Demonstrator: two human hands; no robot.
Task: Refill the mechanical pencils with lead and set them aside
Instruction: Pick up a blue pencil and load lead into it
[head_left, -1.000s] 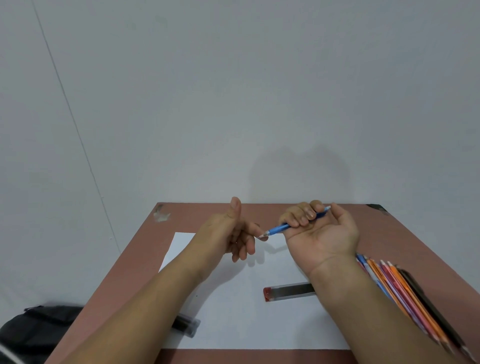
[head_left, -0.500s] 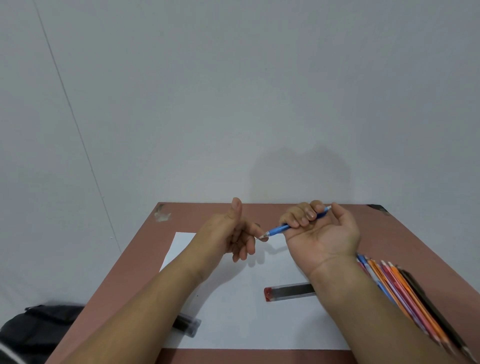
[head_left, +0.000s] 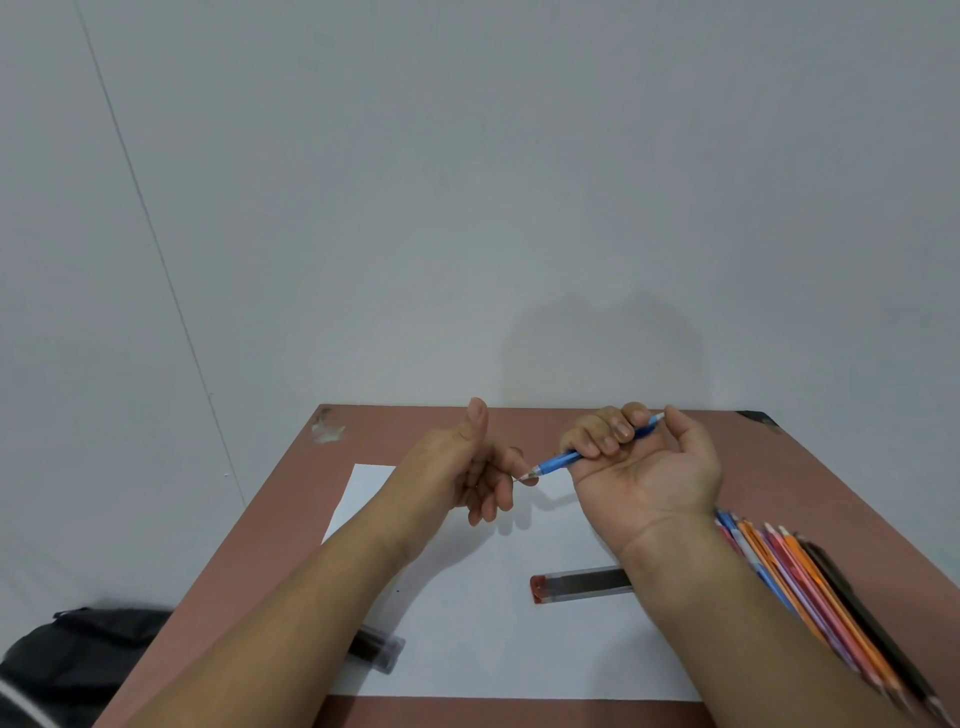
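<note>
Two hands raised above the table: right hand (head_left: 644, 467) fingers curled tight round the slim blue plastic mechanical pencil (head_left: 563, 460), long axis tip-leftward, meeting left hand (head_left: 467, 467) fingertips, apparently pinching lead.

reddish-brown table (head_left: 270, 525) against plain grey-white wall (head_left: 467, 182). white paper sheet (head_left: 483, 623) lying flat on table, near front edge. pale scuff (head_left: 327, 430) at far left corner. black bag (head_left: 78, 654) low at left, beside table.
</note>
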